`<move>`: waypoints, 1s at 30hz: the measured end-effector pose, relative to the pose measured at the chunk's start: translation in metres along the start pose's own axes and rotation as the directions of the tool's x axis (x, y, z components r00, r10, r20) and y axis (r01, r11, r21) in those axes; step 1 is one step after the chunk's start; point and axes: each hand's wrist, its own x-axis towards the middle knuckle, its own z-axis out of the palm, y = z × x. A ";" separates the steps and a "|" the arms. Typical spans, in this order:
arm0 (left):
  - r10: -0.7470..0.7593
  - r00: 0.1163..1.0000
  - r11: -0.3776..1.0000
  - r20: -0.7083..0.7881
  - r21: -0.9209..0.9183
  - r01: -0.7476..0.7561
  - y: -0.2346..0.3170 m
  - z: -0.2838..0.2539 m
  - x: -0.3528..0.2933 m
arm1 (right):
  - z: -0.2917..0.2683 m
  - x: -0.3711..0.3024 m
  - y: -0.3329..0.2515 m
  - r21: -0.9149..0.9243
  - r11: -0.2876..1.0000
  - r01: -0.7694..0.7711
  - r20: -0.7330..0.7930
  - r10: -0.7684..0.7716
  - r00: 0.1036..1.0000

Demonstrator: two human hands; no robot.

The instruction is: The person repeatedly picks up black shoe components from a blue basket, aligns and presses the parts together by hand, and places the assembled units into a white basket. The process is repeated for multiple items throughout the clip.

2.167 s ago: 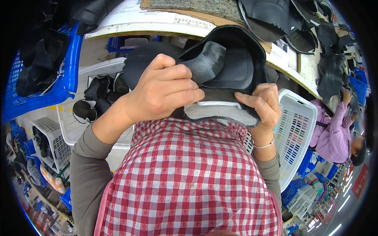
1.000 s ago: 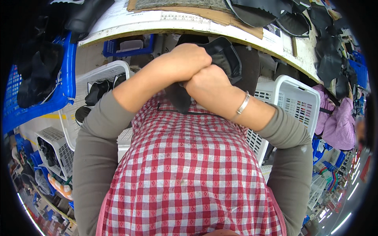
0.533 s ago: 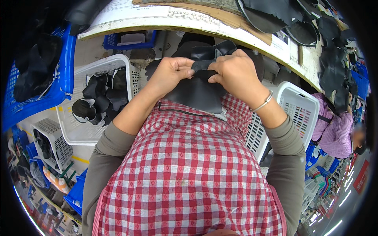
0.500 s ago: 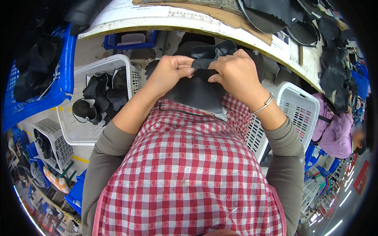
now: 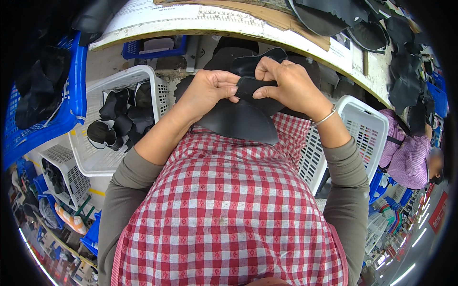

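A black leather-like piece [image 5: 236, 121] lies over my lap, its upper part held up between both hands. My left hand [image 5: 212, 90] pinches its left edge between thumb and fingers. On the other side my right hand [image 5: 288, 86] is closed on the same piece, the thumb lying along its folded upper part. Another curved black section [image 5: 243, 64] rises just beyond the fingers; whether it joins the held piece I cannot tell.
Left of me stands a white basket [image 5: 160, 90] holding several black pieces, with a blue crate [image 5: 81, 90] beyond it. Another white basket [image 5: 367, 119] is at my right. The worktable edge [image 5: 191, 35] runs ahead, black pieces [image 5: 319, 19] on it. A person in a purple checked top [image 5: 408, 164] is far right.
The black piece has been turned: its grey underside no longer shows between my hands, and its smooth dark face does. My right hand has shifted slightly right, its grip changed.
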 end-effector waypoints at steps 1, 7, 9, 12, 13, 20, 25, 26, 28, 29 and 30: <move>-0.003 1.000 1.000 -0.002 0.000 0.003 0.000 0.000 -0.001 | -0.001 0.001 -0.001 -0.002 1.000 -0.011 0.020 0.011 1.000; 0.012 1.000 1.000 0.007 -0.026 -0.011 -0.002 0.004 -0.004 | -0.004 0.003 0.000 -0.007 1.000 0.000 0.088 0.001 0.996; 0.052 0.998 0.998 0.019 -0.031 -0.052 -0.002 0.005 -0.005 | -0.004 0.004 0.001 -0.010 1.000 0.004 0.100 -0.003 0.995; 0.035 0.999 0.999 0.005 0.008 -0.035 -0.002 0.007 -0.005 | -0.003 0.004 0.001 -0.020 1.000 0.009 0.112 -0.007 0.994; 0.036 0.999 0.999 0.010 0.008 -0.036 -0.001 0.007 -0.006 | -0.003 0.004 0.001 -0.021 1.000 0.011 0.110 -0.009 0.994; 0.012 1.000 0.999 0.027 0.041 -0.013 0.002 0.005 -0.012 | -0.002 0.006 -0.001 -0.058 0.998 0.008 0.135 0.000 0.991; 0.015 0.999 0.998 0.044 0.063 -0.018 0.001 0.011 -0.009 | 0.002 0.004 -0.013 -0.187 0.982 0.039 0.080 -0.024 0.996; 0.016 1.000 1.000 0.023 0.025 -0.016 0.001 0.012 -0.009 | 0.001 0.002 -0.014 -0.219 0.972 0.082 0.065 -0.069 0.995; 0.061 0.998 0.991 -0.030 -0.120 -0.064 0.001 0.011 -0.010 | -0.004 -0.003 -0.015 -0.227 0.974 -0.017 -0.123 -0.011 0.992; 0.014 0.997 0.999 -0.075 -0.043 -0.017 0.001 0.010 -0.011 | -0.006 -0.007 -0.014 -0.214 0.977 0.001 -0.213 -0.048 0.976; 0.024 0.995 1.000 -0.097 -0.002 -0.024 0.003 0.006 -0.015 | -0.010 -0.012 -0.010 -0.231 0.972 -0.033 -0.362 -0.054 0.930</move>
